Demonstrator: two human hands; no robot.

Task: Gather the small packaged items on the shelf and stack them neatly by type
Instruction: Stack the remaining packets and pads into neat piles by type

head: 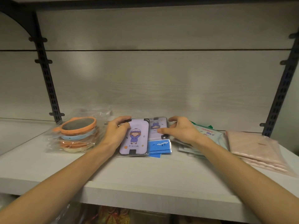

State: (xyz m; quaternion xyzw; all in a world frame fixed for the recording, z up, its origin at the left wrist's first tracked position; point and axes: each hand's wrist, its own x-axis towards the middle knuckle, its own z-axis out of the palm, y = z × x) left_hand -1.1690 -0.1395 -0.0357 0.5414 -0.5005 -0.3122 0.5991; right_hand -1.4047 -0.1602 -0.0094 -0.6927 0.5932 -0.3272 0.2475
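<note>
Now | left grip [117,132] grasping lilac card packet [134,136] | right grip [179,129] released, touching neighbouring packet [157,126]

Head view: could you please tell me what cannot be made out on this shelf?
- Blue packs: count unclear, mostly hidden under the lilac cards.
- Green packets: print blurred, lower part covered by the right hand.
- Mirrors: count unclear through glare on the wrap.
- Left hand: fingertips curl over the cards' far edge, so the grip is unseen.
- Lower shelf items: dark, cut off by the bottom edge.
</note>
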